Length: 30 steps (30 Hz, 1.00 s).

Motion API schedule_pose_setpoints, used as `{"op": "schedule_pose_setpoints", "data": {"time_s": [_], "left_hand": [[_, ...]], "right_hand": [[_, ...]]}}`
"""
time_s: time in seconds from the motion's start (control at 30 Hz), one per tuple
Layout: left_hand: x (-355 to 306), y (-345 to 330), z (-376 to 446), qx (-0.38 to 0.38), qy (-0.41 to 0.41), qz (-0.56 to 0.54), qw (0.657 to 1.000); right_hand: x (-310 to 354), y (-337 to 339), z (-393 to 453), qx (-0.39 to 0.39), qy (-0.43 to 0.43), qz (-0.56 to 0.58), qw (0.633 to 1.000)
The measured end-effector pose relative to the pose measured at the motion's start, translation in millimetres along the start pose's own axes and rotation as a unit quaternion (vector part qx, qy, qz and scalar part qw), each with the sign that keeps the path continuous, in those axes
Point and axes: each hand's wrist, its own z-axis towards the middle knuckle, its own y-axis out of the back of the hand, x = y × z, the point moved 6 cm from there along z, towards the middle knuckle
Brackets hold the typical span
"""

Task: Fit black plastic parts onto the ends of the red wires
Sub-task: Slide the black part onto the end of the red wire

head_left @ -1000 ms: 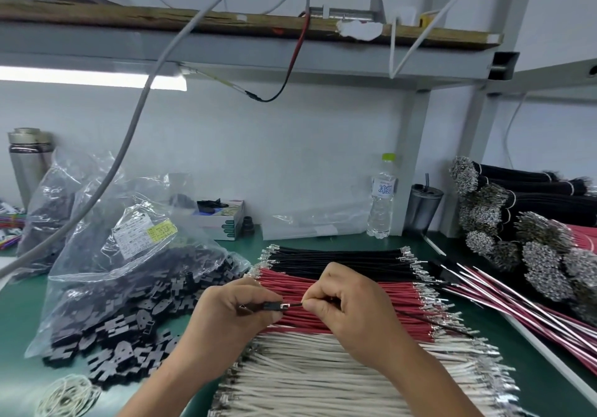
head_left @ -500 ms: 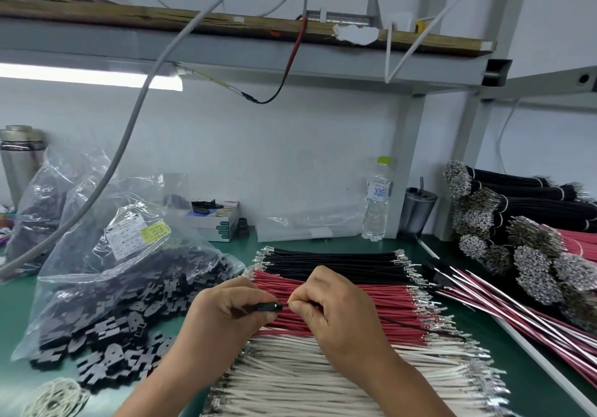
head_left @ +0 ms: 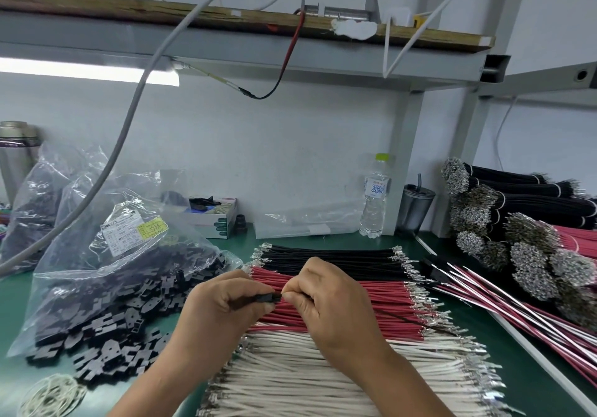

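Black plastic part [head_left: 266,297] pinched in left hand [head_left: 223,310] fingers, right hand [head_left: 326,300] touching

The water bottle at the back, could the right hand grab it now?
Probably not yet. The right hand is busy pinching a wire against the black plastic part in the left hand. The water bottle stands unblocked, beyond the black wires.

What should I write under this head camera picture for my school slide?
Two hands, left hand and right hand, press a wire into a black plastic part.
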Motion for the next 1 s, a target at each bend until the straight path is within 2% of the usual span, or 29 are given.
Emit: {"op": "schedule_pose_setpoints", "data": {"time_s": [0.1,0.17,0.2,0.27,0.33,0.37,0.47,0.6,0.7,1.0], "left_hand": [[6,-3,2,-0.005,0.03,-0.017,0.999],[12,0,4,-0.025,0.062,-0.066,0.996],[15,4,5,-0.04,0.074,-0.09,0.992],[19,13,5,-0.071,0.091,-0.13,0.985],[21,18,5,-0.093,0.098,-0.146,0.98],[21,19,5,-0.098,0.1,-0.149,0.979],[21,16,5,-0.092,0.103,-0.152,0.979],[21,10,4,-0.079,0.106,-0.162,0.978],[23,9,4,-0.088,0.109,-0.164,0.977],[35,10,5,-0.103,0.127,-0.199,0.966]], "right_hand": [[2,17,3,-0.078,0.023,-0.068,0.994],[13,21,0,-0.139,0.081,-0.109,0.981],[19,16,-2,-0.14,0.109,-0.119,0.977],[22,-4,-4,-0.062,0.124,-0.139,0.981],[11,-23,-1,0.024,0.067,-0.154,0.986],[3,-27,1,0.04,0.035,-0.136,0.989],[-10,-34,4,0.052,0.001,-0.1,0.994],[-11,-36,6,0.026,-0.021,-0.078,0.996],[-18,-39,9,0.042,-0.045,-0.068,0.996],[-18,-37,7,0.067,-0.019,-0.053,0.996]]}}
